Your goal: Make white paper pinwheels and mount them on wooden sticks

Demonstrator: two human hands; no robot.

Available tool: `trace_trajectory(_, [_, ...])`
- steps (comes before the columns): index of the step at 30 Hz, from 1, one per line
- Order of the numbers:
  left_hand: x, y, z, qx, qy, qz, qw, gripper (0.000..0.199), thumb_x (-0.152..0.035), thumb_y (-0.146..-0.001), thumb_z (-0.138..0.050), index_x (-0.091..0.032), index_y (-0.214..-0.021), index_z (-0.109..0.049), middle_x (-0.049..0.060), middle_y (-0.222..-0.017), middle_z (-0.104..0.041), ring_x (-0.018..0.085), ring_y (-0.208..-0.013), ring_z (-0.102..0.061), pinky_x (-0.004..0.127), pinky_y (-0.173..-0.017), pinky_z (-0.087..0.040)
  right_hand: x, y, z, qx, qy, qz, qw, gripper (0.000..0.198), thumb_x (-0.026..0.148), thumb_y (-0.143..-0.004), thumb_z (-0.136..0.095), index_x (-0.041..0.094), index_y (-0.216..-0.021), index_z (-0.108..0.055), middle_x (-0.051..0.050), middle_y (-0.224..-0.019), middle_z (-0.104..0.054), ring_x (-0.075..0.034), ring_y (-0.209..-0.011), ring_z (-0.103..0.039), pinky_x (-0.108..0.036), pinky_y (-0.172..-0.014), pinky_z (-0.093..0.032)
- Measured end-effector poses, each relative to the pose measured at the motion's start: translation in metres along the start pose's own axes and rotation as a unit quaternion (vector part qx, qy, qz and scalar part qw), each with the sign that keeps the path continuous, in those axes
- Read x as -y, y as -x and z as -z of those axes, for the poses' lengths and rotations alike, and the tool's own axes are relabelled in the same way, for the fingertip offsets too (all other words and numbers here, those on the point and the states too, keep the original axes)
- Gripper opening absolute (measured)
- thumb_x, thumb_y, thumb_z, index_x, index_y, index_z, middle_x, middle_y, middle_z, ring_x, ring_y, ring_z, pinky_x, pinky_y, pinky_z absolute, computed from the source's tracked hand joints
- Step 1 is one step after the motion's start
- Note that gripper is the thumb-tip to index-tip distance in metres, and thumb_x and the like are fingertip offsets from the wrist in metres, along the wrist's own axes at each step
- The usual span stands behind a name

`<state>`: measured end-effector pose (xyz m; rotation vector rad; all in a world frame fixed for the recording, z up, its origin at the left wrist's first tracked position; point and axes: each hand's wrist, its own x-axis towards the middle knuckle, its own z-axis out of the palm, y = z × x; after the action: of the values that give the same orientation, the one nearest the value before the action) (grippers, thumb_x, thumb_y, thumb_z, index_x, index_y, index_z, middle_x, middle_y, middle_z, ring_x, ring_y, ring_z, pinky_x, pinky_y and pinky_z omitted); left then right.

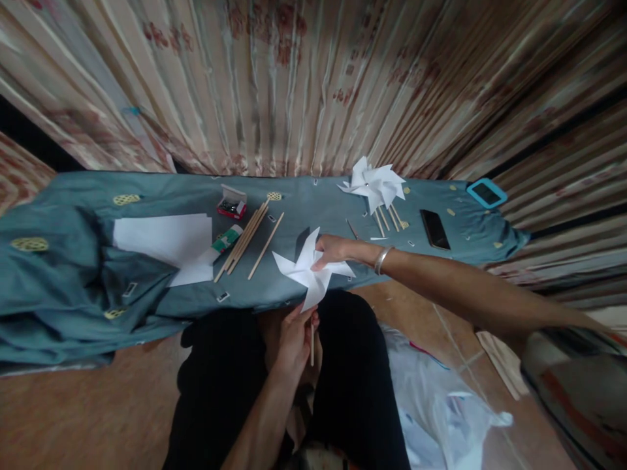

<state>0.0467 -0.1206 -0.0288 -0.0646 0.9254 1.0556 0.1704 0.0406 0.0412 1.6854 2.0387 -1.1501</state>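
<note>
A white paper pinwheel (309, 274) is held over the near edge of the cloth-covered table, above my lap. My left hand (295, 336) grips its thin wooden stick (312, 346) just below the paper blades. With a silver bangle at the wrist, my right hand (332, 250) presses its fingers on the pinwheel near the centre; the fingertips behind the paper are hidden. Left of the pinwheel lie a single wooden stick (266, 245) and a bundle of sticks (245, 236). Beside them is a green and white glue tube (226, 241).
An opened small red box (232, 202) holds dark small pieces. White paper sheets (164, 245) lie at left. Several finished pinwheels (375, 184) rest at the back right, near a black phone (435, 229) and a blue-framed device (486, 193). A plastic bag (435, 398) sits on the floor.
</note>
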Motion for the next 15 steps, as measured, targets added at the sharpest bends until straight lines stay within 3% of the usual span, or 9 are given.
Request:
trace_trajectory(8, [0.004, -0.006, 0.002, -0.021, -0.016, 0.019, 0.999, 0.015, -0.011, -0.051, -0.082, -0.01, -0.06, -0.069, 0.0, -0.052, -0.059, 0.007, -0.049, -0.05, 0.019, -0.051, -0.039, -0.003, 0.0, 0.0, 0.02, 0.005, -0.006, 1.0, 0.018, 0.028, -0.068, -0.075, 0.012, -0.074, -0.071, 0.001, -0.069, -0.064, -0.01, -0.059, -0.05, -0.019, -0.053, -0.036])
trace_trajectory(15, [0.009, -0.008, 0.004, -0.034, -0.043, -0.003, 0.998, 0.018, -0.014, -0.056, -0.082, -0.014, -0.054, -0.065, 0.0, -0.053, -0.06, 0.008, -0.05, -0.05, 0.021, -0.053, -0.039, -0.01, -0.003, -0.005, 0.025, -0.04, 0.019, 0.999, 0.019, 0.026, -0.067, -0.074, 0.013, -0.081, -0.073, 0.001, -0.073, -0.066, -0.011, -0.064, -0.055, -0.018, -0.057, -0.04])
